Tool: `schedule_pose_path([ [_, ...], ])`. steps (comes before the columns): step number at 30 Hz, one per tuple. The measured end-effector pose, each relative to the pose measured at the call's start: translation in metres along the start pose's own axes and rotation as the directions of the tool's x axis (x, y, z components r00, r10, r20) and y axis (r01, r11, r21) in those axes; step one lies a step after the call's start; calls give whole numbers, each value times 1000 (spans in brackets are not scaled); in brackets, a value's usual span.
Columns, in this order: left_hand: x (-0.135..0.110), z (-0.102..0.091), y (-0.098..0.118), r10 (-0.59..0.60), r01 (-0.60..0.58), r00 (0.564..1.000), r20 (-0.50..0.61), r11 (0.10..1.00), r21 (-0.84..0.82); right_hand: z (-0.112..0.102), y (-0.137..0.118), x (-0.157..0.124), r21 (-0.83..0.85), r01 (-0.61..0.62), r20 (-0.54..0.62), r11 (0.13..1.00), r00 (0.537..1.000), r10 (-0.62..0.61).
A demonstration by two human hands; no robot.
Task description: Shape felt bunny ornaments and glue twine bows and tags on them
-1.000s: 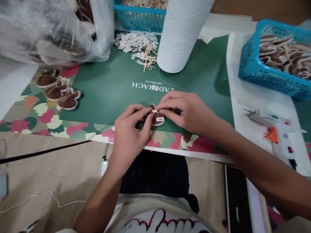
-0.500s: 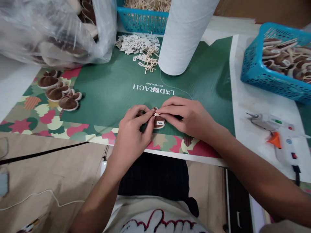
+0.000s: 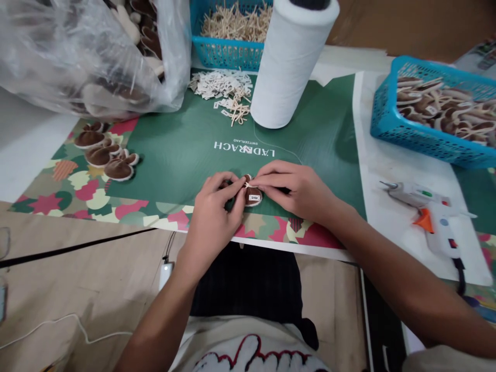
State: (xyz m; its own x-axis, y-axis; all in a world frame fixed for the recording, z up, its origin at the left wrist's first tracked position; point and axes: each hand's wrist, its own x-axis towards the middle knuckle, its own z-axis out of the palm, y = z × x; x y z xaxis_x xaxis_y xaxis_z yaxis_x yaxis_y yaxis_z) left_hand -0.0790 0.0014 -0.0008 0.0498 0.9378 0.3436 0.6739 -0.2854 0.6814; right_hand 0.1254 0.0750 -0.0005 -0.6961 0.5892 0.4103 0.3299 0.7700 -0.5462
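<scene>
A small brown plush piece (image 3: pixel 256 191) with fuzzy white edging lies at the front of the green mat, partly covered by my fingers. On it are a white printed label (image 3: pixel 254 198) and a thin cream cord bow (image 3: pixel 248 184). My left hand (image 3: pixel 215 209) is closed on the plush piece from the left, thumb and index finger beside the bow. From the right, my right hand (image 3: pixel 300 188) has its fingertips pinched together at the bow, seemingly on its cord; the exact grip is too small to see.
Several brown plush pieces (image 3: pixel 118 169) lie left, near a clear plastic bag (image 3: pixel 166 77). Behind are a label pile (image 3: pixel 220 84), cream bows (image 3: pixel 238 111), a basket (image 3: pixel 228 54) and a white thread cone (image 3: pixel 289 67). Rightward are a filled blue basket (image 3: pixel 426 139) and a glue gun (image 3: pixel 437 217).
The camera view has tilted up a little and turned slightly, so the table things sit lower in the picture. Both hands stay at the plush piece and its bow, with barely any movement.
</scene>
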Motion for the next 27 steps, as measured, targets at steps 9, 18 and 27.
schedule_pose_path([
  [9, -2, -2, -1, -8, 8, 1000, 1, 999, -53, -7, -12, -9, 129, -257, -37, 958, 964, 264],
  [18, -12, -5, -14, -18, 22, 999, 31, 990, -142, 15, -32, -12, -2, -271, 5, 963, 963, 271],
  [27, -14, -11, -21, -24, 44, 997, 71, 950, -308, 8, -50, -14, 45, -250, -4, 967, 968, 251],
])
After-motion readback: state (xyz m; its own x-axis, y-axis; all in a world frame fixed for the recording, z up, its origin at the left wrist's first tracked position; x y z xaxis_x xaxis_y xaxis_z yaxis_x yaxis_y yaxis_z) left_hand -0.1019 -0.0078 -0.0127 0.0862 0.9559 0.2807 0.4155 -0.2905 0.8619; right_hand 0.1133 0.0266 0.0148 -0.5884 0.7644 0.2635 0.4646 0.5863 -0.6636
